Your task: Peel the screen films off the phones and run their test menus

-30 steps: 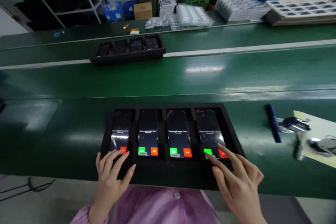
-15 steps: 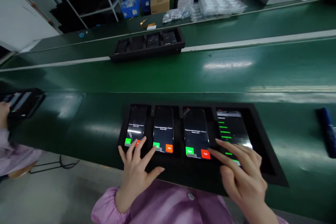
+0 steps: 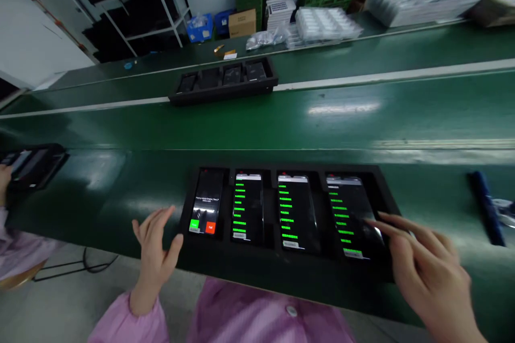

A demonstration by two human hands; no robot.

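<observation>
A black tray (image 3: pixel 273 258) lies on the green bench before me, with several smartphones in its compartments. The leftmost phone (image 3: pixel 208 201) shows white text over a green and a red button. Lists of green lines fill the second phone (image 3: pixel 248 209), the third phone (image 3: pixel 298 214) and the rightmost phone (image 3: pixel 354 214). Just left of the tray, my left hand (image 3: pixel 155 246) is empty, fingers apart. My right hand (image 3: pixel 430 268) reaches over the tray's right end, its index fingertip at the rightmost phone's screen and the other fingers partly bent; it holds nothing.
Across the bench sits another black tray (image 3: pixel 225 94) with phones in it. A co-worker's hand (image 3: pixel 5 177) touches a tray (image 3: pixel 40 171) at far left. A dark blue pen-like object (image 3: pixel 486 209) lies at right. Clear plastic trays (image 3: pixel 328 27) are stacked at the back.
The second and third phones have switched from buttons to green lists. My left hand has moved left off the phones; my right hand has shifted right, to the rightmost phone.
</observation>
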